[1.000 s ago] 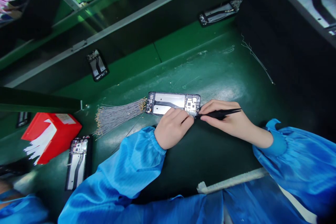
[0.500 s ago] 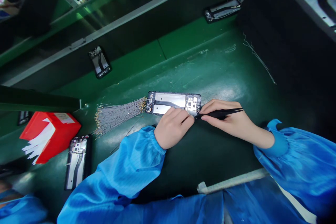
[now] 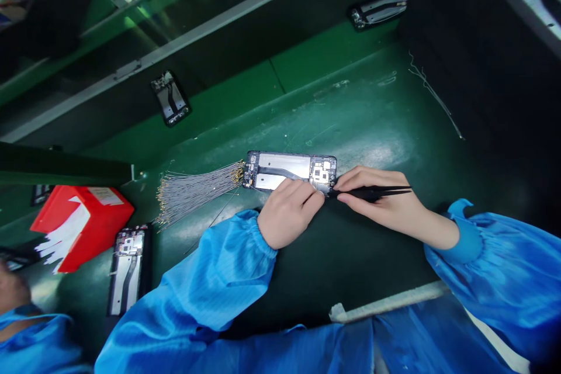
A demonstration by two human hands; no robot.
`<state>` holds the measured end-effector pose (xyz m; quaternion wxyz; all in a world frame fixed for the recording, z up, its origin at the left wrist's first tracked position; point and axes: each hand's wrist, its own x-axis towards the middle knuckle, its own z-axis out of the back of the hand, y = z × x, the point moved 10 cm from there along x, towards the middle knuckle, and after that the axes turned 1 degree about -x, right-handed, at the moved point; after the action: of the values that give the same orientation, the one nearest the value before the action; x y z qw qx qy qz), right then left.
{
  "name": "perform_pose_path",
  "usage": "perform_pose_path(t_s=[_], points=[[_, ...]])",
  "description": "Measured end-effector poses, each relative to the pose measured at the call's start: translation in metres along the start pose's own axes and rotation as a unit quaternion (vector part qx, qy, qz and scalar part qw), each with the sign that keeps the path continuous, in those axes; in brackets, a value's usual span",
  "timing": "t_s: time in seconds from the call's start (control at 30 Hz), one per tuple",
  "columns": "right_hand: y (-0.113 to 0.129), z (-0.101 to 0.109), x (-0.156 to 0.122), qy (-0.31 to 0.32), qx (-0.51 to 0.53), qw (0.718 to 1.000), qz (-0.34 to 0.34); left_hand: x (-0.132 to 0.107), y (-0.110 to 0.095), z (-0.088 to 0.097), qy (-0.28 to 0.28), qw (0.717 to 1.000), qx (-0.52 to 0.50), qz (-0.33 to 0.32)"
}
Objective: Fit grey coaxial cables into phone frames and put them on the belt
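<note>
An opened phone [image 3: 283, 161] lies crosswise on the green bench, its silver inner plate, dark ribbon cable and circuit board facing up. My left hand [image 3: 289, 210] is closed at its near edge, fingers curled over the right part; the fingertips are partly hidden. Black tweezers [image 3: 372, 192] are pinched in my right hand [image 3: 381, 196]. Their two prongs point right, away from the phone, while the other end meets the phone's near right corner. A bundle of thin grey cables [image 3: 197, 193] with gold-coloured ends fans out by the phone's left end.
Left of my sleeve lies another opened phone [image 3: 127, 269], beside a red bin [image 3: 103, 225] with white strips. More opened phones [image 3: 170, 98] rest at the back. Loose wires [image 3: 436, 96] lie near a black box [image 3: 491, 82]. A co-worker's hand [image 3: 13, 292] shows at lower left.
My hands and the phone stay in nearly the same place; the tweezers' prongs have dipped slightly. At lower left, the co-worker's hand and sleeve have shifted and show more. The background has shifted a little.
</note>
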<state>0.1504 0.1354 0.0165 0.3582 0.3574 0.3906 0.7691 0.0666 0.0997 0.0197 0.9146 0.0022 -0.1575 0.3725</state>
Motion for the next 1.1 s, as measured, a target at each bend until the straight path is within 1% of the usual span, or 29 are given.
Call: perform_pose_path(t_s=[0.27, 0.47, 0.53, 0.7, 0.9, 1.0, 1.1], points=[[-0.002, -0.001, -0.002, 0.002, 0.000, 1.000, -0.008, 0.001, -0.001, 0.001, 0.001, 1.000, 0.004, -0.009], [0.001, -0.001, 0.001, 0.004, 0.000, 1.000, 0.006, 0.001, -0.001, 0.000, 0.000, 1.000, 0.005, -0.008], [0.004, -0.003, 0.001, 0.009, -0.002, 1.000, 0.025, 0.001, -0.001, 0.000, 0.002, 1.000, 0.005, -0.007], [0.025, -0.010, -0.002, 0.032, -0.041, 0.992, 0.114, 0.001, 0.001, 0.000, 0.006, 1.000, 0.003, 0.000], [0.039, -0.020, -0.002, 0.067, -0.120, 0.979, 0.151, 0.002, 0.004, -0.002, 0.018, 1.000, -0.012, 0.013], [0.037, -0.024, -0.002, 0.085, -0.129, 0.977, 0.144, 0.001, 0.005, -0.004, 0.029, 0.999, -0.015, 0.017], [0.024, -0.017, 0.003, 0.083, -0.075, 0.990, 0.087, 0.002, 0.005, -0.005, 0.031, 0.999, -0.018, 0.021]])
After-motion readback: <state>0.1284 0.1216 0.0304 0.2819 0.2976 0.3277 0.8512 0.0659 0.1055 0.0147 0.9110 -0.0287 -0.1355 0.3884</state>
